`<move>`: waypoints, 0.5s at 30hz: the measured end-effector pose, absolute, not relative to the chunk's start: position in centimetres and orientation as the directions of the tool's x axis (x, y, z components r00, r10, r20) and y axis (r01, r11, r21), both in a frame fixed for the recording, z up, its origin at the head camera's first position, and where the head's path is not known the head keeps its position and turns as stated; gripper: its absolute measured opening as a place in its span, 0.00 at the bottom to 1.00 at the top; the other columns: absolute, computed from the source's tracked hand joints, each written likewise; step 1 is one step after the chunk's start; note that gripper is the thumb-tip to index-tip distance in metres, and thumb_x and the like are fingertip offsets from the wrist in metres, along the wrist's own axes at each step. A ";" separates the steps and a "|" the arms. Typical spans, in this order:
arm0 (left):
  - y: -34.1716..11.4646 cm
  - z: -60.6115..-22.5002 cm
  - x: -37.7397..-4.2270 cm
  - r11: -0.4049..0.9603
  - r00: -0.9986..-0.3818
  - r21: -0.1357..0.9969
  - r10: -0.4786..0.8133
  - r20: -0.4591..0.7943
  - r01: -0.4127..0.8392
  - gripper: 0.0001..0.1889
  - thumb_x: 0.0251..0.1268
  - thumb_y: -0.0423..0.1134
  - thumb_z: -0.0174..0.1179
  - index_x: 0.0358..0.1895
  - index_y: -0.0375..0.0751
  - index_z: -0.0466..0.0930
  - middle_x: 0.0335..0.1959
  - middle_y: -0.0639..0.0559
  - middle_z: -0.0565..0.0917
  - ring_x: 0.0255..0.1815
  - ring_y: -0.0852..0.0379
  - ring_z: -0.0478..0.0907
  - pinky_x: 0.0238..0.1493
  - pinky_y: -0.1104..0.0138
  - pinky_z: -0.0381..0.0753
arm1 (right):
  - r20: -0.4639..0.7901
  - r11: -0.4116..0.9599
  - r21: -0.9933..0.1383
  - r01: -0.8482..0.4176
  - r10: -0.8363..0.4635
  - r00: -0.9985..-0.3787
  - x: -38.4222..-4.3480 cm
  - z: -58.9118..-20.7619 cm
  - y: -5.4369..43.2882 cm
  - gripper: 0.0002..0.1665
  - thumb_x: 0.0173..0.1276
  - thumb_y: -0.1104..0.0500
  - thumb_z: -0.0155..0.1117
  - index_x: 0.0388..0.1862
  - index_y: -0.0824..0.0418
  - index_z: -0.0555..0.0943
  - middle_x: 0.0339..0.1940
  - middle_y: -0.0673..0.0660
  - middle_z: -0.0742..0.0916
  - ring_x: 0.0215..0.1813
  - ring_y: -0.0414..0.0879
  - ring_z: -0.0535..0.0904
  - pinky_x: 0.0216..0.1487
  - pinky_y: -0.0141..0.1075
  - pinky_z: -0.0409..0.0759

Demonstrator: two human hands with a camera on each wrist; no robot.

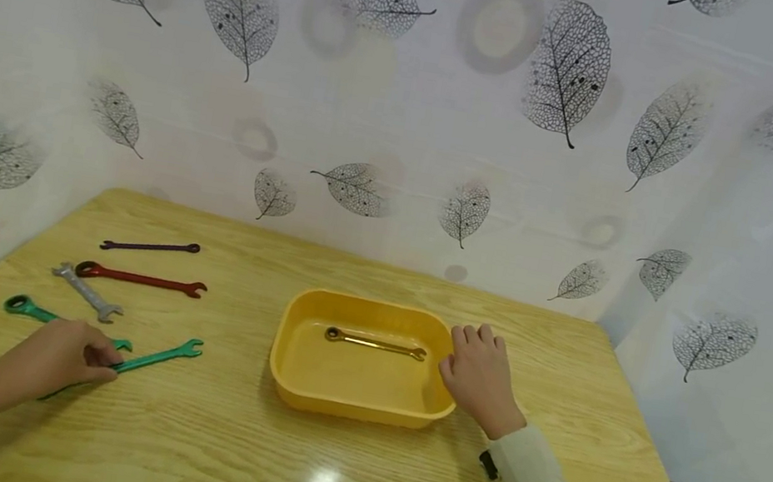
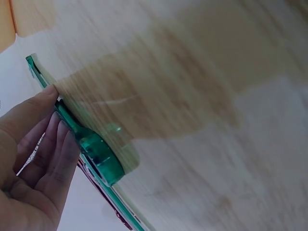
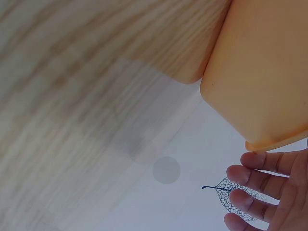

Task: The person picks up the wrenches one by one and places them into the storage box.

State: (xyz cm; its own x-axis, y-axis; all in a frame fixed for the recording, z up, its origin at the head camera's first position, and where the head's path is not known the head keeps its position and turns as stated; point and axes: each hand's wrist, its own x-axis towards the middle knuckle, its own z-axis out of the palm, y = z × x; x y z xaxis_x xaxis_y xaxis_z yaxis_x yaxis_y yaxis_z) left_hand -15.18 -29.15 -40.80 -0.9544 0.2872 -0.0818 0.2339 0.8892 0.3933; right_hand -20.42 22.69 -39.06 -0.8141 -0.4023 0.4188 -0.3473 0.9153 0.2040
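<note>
left hand [image 1: 68, 351] pinches green wrench [image 1: 159, 358] | right hand [image 1: 481, 376] loosely spread at yellow tray [image 1: 359, 411] | gold wrench [image 1: 377, 345] lies inside it

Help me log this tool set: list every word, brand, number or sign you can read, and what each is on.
No text can be read.
Held green wrench, other green wrench, silver wrench, red wrench, purple wrench, gold wrench: any marking is too small or blurred.
Tray: no lettering shows.
Backdrop: printed pattern, no lettering.

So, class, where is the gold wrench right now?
In the head view, the gold wrench lies inside the yellow tray, near mid-picture, to the left of the right hand.
</note>
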 end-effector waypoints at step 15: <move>-29.2 -40.5 -15.1 0.870 -0.950 0.421 0.308 -0.056 0.258 0.06 0.47 0.39 0.71 0.29 0.43 0.85 0.22 0.61 0.82 0.21 0.73 0.72 0.24 0.74 0.74 | 0.408 0.918 0.193 -0.345 -0.395 -0.823 -20.3 -38.9 22.7 0.07 0.57 0.62 0.59 0.34 0.64 0.75 0.26 0.57 0.76 0.31 0.52 0.65 0.33 0.39 0.60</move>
State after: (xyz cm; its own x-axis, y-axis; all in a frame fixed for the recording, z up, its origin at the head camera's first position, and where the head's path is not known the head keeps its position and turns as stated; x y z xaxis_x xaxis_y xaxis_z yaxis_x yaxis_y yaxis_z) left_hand -15.06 -29.19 -40.46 -0.9496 0.3084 -0.0557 0.2577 0.8697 0.4210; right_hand -20.28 22.71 -38.91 -0.8228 -0.3951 0.4085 -0.3454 0.9185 0.1927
